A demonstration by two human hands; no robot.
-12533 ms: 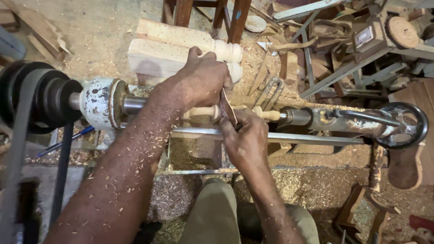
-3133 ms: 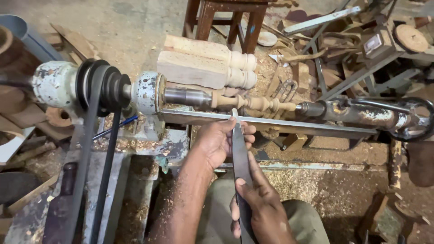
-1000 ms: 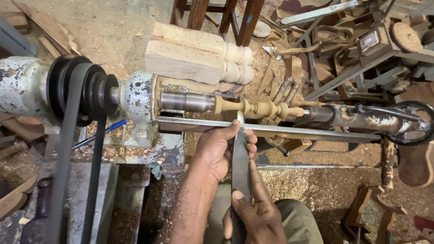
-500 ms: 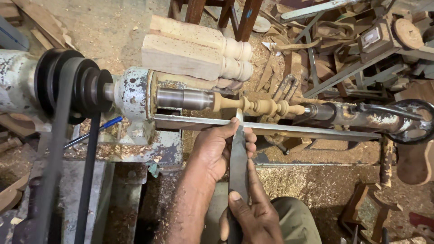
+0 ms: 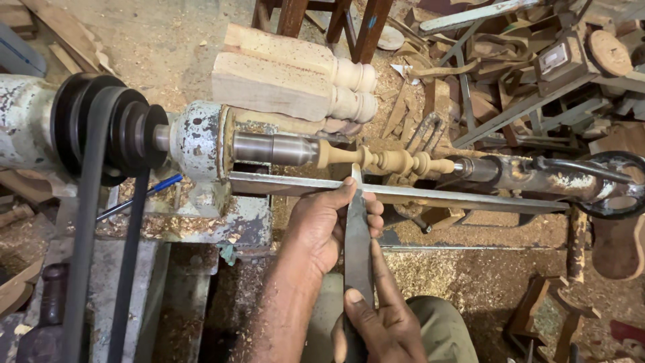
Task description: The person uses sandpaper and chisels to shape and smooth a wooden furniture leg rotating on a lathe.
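1. Since half a second ago little has shifted: both hands keep the same grip on the chisel, and the view has slid slightly so the lathe sits a touch further right in frame.
2. Left hand (image 5: 329,225): fingers curled over the flat steel chisel (image 5: 357,235) near its front, thumb lying along the tool rest (image 5: 430,196); closed round the blade, not clenched.
3. Right hand (image 5: 379,323): wrapped about the chisel's rear, thumb (image 5: 356,299) pressed flat on top of the blade, index finger stretched forward along its side.
4. Chisel runs up the frame, crossing the tool rest, tip meeting the turned spindle (image 5: 383,160) just past the rest's far edge.
5. Spindle: pale wood, beads and coves already cut, held between the steel chuck (image 5: 275,148) at left and the tailstock (image 5: 510,171) at right (whether it spins cannot be told).
6. Room: a narrow gap lies between rest and spindle; the headstock (image 5: 201,154) and belt pulley (image 5: 111,128) crowd the left, scrap wood and frames crowd the far right.
7. Two turned leg blanks (image 5: 289,81) lie beyond the lathe on shavings.
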